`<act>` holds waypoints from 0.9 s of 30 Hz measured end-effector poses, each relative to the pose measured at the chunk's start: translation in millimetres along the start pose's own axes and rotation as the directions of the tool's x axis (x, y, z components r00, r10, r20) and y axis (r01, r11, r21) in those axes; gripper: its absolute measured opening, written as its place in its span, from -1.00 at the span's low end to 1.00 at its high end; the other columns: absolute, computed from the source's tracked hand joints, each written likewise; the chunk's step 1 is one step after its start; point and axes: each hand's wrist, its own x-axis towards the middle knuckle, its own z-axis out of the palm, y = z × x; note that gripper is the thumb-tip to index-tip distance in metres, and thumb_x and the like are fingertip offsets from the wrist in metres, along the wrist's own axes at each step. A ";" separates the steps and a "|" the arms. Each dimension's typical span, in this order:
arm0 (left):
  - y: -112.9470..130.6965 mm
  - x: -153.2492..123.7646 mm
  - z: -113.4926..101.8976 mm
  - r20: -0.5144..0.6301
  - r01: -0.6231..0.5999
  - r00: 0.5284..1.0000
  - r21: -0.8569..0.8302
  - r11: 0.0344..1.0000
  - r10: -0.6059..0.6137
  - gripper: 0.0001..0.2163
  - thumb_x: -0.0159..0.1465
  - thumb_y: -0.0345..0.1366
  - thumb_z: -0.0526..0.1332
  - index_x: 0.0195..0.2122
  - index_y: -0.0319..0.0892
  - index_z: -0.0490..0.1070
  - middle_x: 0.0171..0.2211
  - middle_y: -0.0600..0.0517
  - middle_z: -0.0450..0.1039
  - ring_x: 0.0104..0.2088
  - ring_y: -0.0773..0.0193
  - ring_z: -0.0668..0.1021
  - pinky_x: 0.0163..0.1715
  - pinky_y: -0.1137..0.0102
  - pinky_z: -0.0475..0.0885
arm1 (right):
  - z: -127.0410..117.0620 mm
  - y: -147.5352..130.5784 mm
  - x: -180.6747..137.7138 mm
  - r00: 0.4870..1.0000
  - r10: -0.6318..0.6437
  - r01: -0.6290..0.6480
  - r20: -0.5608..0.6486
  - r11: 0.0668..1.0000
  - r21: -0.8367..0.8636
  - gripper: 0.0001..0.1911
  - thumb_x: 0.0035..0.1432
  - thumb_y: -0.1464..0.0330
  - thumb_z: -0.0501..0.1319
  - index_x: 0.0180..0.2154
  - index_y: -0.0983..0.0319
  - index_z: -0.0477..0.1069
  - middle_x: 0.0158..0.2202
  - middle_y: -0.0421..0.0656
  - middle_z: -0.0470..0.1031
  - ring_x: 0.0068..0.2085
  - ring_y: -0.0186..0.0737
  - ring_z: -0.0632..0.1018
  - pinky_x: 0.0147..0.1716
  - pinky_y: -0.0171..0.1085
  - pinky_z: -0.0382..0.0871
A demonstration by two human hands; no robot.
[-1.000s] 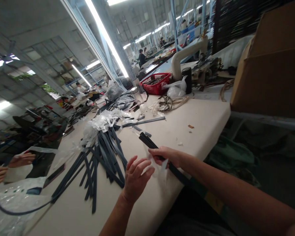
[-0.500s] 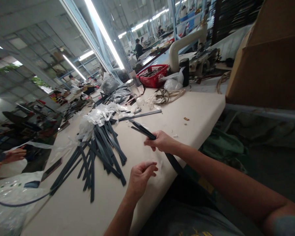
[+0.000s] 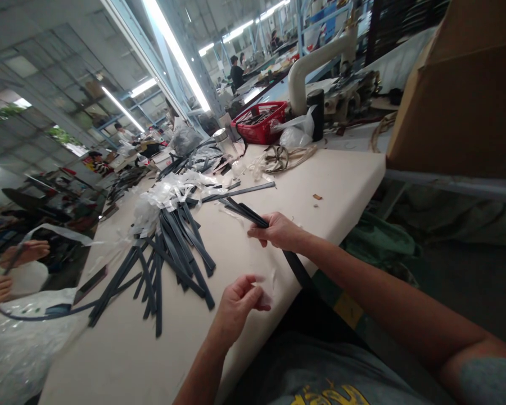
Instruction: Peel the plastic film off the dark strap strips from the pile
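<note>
My right hand [image 3: 280,230] is closed round a small bunch of dark grey-blue strips [image 3: 247,212]. Their ends fan out over the table, and a wider dark band hangs below the hand past the table edge. Nearer to me, my left hand [image 3: 241,298] pinches a thin, whitish, see-through scrap [image 3: 266,288] between thumb and fingers. A loose pile of similar dark strips [image 3: 175,250] lies left of both hands, partly under crumpled white film pieces [image 3: 164,197].
At far left, a co-worker's hands [image 3: 19,259] hold a dark strip above clear plastic [image 3: 12,349]. Behind the pile stand a lidded bottle [image 3: 225,143] and a red basket [image 3: 259,122]. A cardboard box [image 3: 459,107] rises at right, beside a machine [image 3: 349,104].
My left hand has closed further, and the whitish scrap shows plainly in it. My right hand keeps its hold on the strips. The co-worker's hands and strip have shifted slightly.
</note>
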 end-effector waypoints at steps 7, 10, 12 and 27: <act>5.3 7.3 4.0 0.162 0.150 0.975 0.010 0.989 -0.150 -0.71 0.02 -0.17 0.44 -0.32 -0.28 0.61 -0.47 -0.08 0.59 -0.50 0.31 0.56 -0.41 0.43 0.49 | 0.6 3.7 2.0 1.000 -0.004 0.003 0.018 0.999 0.038 -0.81 -0.03 0.28 0.33 -0.47 0.28 0.45 -0.69 -0.30 0.37 -0.67 -0.45 0.21 -0.66 -0.41 0.01; 4.9 14.5 2.0 0.119 0.165 0.980 -0.060 0.984 -0.157 -0.68 -0.01 -0.11 0.45 -0.38 -0.29 0.60 -0.42 -0.12 0.61 -0.49 0.31 0.57 -0.39 0.42 0.49 | -2.7 7.1 -4.0 0.998 0.034 -0.039 0.054 0.995 0.092 -0.62 0.05 0.07 0.29 -0.38 0.28 0.45 -0.67 -0.30 0.37 -0.70 -0.46 0.15 -0.73 -0.41 -0.04; 6.9 20.3 -3.2 0.029 0.147 0.989 -0.168 0.975 -0.144 -0.65 -0.08 -0.09 0.50 -0.41 -0.29 0.58 -0.41 -0.10 0.61 -0.46 0.31 0.58 -0.39 0.44 0.49 | -4.1 11.0 -14.8 0.991 0.073 -0.088 0.109 0.986 0.138 -0.45 0.10 -0.11 0.18 -0.32 0.29 0.44 -0.65 -0.27 0.39 -0.71 -0.45 0.12 -0.75 -0.41 -0.03; 7.4 31.3 11.1 -0.229 -0.048 0.970 -0.519 0.853 -0.085 -0.63 -0.17 -0.20 0.56 -0.40 -0.24 0.51 -0.35 0.00 0.62 -0.42 0.36 0.61 -0.33 0.45 0.55 | -2.0 53.4 -137.6 0.963 0.237 -0.255 0.131 0.956 0.147 -0.41 0.21 -0.11 0.05 -0.42 0.28 0.45 -0.65 -0.22 0.36 -0.70 -0.43 0.18 -0.73 -0.42 -0.03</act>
